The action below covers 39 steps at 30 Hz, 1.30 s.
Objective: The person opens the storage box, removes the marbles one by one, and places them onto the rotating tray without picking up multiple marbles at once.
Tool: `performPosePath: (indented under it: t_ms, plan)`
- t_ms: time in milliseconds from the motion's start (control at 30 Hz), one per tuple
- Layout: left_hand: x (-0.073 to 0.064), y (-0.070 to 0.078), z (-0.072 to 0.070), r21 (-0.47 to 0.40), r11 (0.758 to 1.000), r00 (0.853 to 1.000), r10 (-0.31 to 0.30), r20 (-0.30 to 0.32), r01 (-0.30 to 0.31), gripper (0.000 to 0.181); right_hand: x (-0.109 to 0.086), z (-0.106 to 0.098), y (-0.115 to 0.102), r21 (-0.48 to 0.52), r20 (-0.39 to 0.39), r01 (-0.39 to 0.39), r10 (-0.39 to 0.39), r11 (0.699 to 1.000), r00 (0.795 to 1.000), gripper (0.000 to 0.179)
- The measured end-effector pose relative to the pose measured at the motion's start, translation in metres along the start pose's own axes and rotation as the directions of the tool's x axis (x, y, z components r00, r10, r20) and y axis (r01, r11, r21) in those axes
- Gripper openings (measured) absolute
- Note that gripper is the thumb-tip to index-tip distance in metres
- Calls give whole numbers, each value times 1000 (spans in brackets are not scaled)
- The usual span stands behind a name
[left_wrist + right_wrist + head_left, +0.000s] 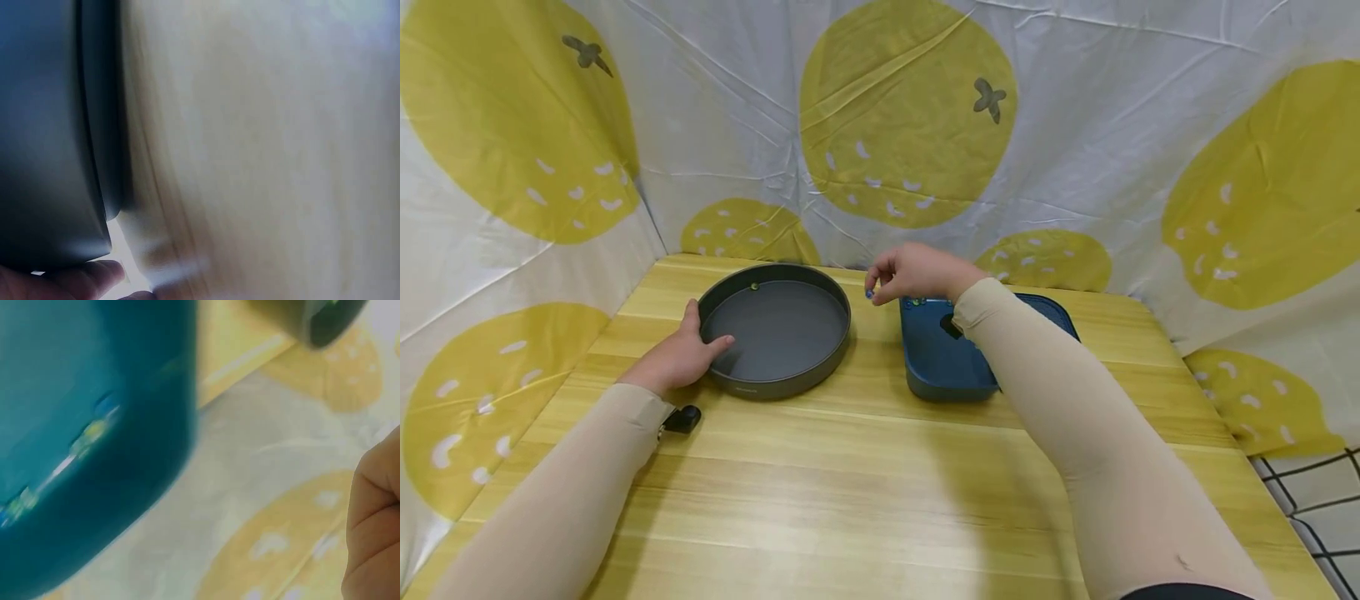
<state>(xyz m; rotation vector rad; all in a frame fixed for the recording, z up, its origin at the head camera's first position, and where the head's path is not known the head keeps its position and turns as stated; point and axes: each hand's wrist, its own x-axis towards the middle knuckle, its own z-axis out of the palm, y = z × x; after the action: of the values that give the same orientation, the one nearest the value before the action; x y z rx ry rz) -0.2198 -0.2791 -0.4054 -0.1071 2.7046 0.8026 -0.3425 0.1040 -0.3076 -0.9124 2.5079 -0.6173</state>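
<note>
My left hand point(679, 357) holds the left side of a round dark grey pan point(778, 333), its thumb reaching over the rim to the inside. One small greenish marble point(754, 286) lies in the pan, close to the far wall. Between the pan and a blue rectangular tray point(951, 368), my right hand point(917, 272) is raised and pinches a small blue marble point(869, 293) with thumb and fingertips. Several glassy marbles point(94, 430) line one wall inside the tray in the right wrist view. The right forearm hides part of the tray.
Both vessels stand toward the back of a light wooden table point(835, 492). A white cloth with yellow fruit prints point(910, 108) hangs behind and along the sides. Black wire grid point(1318, 508) shows at the lower right.
</note>
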Motion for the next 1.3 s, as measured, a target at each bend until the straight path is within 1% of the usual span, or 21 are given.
performPosePath:
  t_ms: [100, 233, 433, 500, 567, 667, 733, 900, 967, 1100, 1167, 1200, 1300]
  plan:
    - [0, -1, 0, -4, 1000, 1000, -1, 0, 1, 111, 13, 7, -24, -12, 14, 49, -49, 999, 999, 19]
    - [-1, 0, 1, -13, 1000, 1000, -1, 0, 1, 111, 27, 17, -41, -15, 44, 101, -101, 995, 994, 20]
    - [-2, -1, 1, -15, 1000, 1000, 3, 0, -3, 111, 39, 28, -48, -4, 70, 125, -125, 992, 990, 22]
    - [-2, -1, 1, -16, 1000, 1000, 2, 1, -2, 110, 40, 30, -47, 2, 73, 139, -138, 990, 988, 26]
    - [-2, -1, 1, -16, 1000, 1000, 1, 3, -1, 111, 38, 29, -44, 11, 71, 131, -131, 991, 989, 30]
    - [-1, -1, 1, -17, 1000, 1000, 2, 2, -2, 111, 31, 23, -30, 31, 48, 91, -92, 995, 995, 32]
    - [-1, -1, 1, -15, 1000, 1000, 5, -1, -5, 111, 23, 18, -16, 44, 20, 41, -42, 998, 999, 32]
    - [-1, -1, 0, -9, 1000, 1000, 7, -5, -7, 111, 7, 9, 32, 55, -37, -64, 66, 996, 997, 31]
    - [-1, -1, -1, -8, 1000, 1000, 5, -5, -5, 111, 3, 8, 52, 25, -43, -93, 94, 995, 995, 31]
    - [0, -1, 0, -14, 1000, 1000, 4, -3, -4, 111, -5, 10, 82, -89, -28, -165, 163, 982, 986, 32]
    - [0, -1, 0, -15, 1000, 1000, 1, -3, -1, 111, -7, 13, 92, -150, -14, -199, 199, 968, 980, 33]
    - [0, -1, 0, -17, 1000, 1000, -1, -2, 1, 111, -8, 15, 95, -165, -6, -216, 219, 962, 976, 34]
    - [-1, 0, 1, -18, 1000, 1000, -5, -4, 5, 111, -9, 19, 102, -173, 11, -251, 257, 952, 966, 36]
